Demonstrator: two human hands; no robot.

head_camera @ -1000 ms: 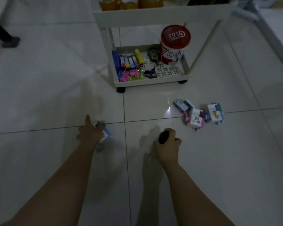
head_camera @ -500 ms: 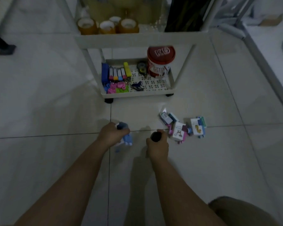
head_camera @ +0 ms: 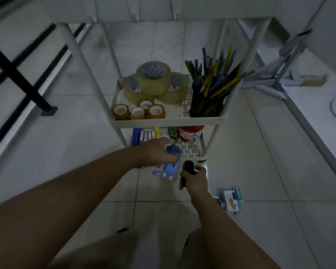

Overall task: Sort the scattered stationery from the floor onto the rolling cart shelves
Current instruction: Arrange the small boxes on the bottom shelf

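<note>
While the left grip clutches blurred blue-and-white packets, the right grip grasps a dark tool.

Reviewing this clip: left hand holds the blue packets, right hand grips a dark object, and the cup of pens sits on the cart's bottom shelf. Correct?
Not quite. In the head view the cup of pens stands on the shelf above, beside the tape rolls. The left hand does hold the blue packets, and the right hand grips the dark object.
</note>
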